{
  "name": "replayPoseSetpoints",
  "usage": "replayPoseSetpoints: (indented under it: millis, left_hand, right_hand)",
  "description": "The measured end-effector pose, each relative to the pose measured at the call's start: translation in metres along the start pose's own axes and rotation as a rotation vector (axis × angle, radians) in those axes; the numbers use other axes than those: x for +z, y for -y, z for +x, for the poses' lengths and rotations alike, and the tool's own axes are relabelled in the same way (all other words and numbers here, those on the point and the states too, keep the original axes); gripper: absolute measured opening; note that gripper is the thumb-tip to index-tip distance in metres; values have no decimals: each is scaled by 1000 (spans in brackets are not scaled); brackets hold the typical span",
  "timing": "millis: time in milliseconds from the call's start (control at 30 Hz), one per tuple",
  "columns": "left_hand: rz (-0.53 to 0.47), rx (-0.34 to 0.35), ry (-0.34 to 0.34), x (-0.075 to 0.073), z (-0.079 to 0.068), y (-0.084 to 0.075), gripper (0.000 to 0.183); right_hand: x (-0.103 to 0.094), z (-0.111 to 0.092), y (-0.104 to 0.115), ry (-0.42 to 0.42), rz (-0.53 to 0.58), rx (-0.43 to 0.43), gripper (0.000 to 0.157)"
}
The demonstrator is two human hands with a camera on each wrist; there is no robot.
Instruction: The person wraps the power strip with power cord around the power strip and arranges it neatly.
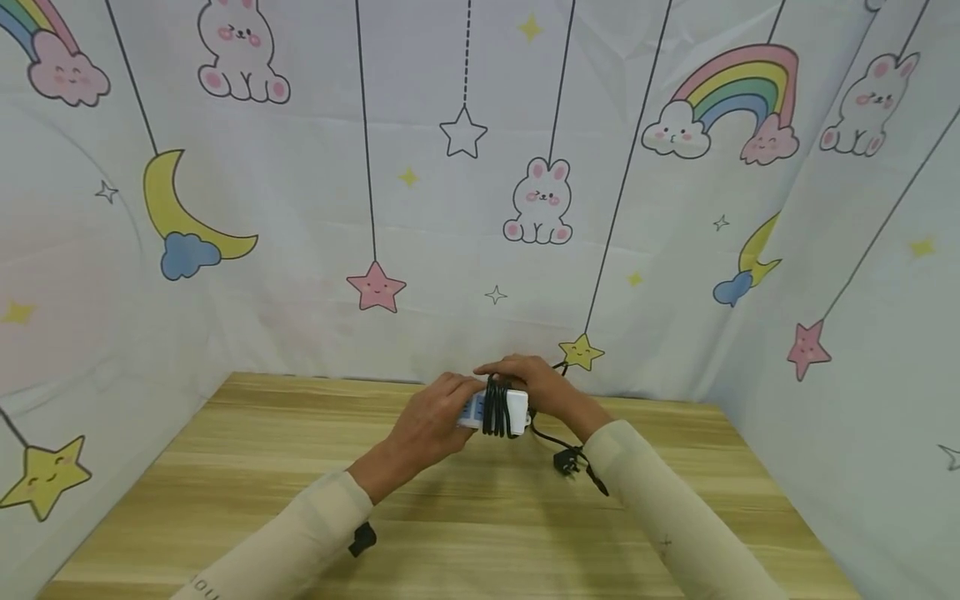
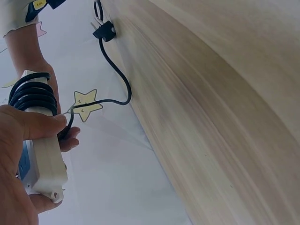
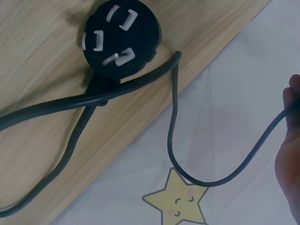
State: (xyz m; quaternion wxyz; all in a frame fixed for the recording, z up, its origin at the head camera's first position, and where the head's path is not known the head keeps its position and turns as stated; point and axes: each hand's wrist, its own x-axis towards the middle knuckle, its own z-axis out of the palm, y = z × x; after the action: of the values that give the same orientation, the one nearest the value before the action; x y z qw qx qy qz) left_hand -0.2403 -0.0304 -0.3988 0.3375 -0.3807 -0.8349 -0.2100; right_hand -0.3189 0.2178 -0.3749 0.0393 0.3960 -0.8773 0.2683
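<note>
A white power strip (image 1: pixel 517 411) with blue socket faces is held above the table in the head view, several turns of its black cord (image 1: pixel 497 408) wrapped around it. My left hand (image 1: pixel 431 421) grips one end; in the left wrist view its thumb (image 2: pixel 44 125) lies along the strip beside the coils. My right hand (image 1: pixel 542 385) is at the other end, fingers bent over behind the strip and holding the cord. From there the loose cord (image 3: pixel 234 173) dips and runs to a black three-pin plug (image 3: pixel 123 40), prongs showing, at the table's far right.
The wood-grain table (image 1: pixel 300 467) reaches back to a white cloth backdrop (image 1: pixel 300 333) printed with stars, rabbits and rainbows. Cloth also hangs along both sides. A small black object (image 1: pixel 362 540) shows under the left sleeve (image 1: pixel 300 525).
</note>
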Motion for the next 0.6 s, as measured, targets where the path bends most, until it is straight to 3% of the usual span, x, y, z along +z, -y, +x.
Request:
replayPoseSetpoints:
  millis: [300, 600]
  left_hand:
    - [-8, 3, -19, -4, 0, -1, 64]
    - [-45, -36, -25, -6, 5, -2, 65]
  right_hand:
    - [8, 2, 0, 16, 167, 5, 40]
    - [15, -1, -6, -27, 293, -90, 52]
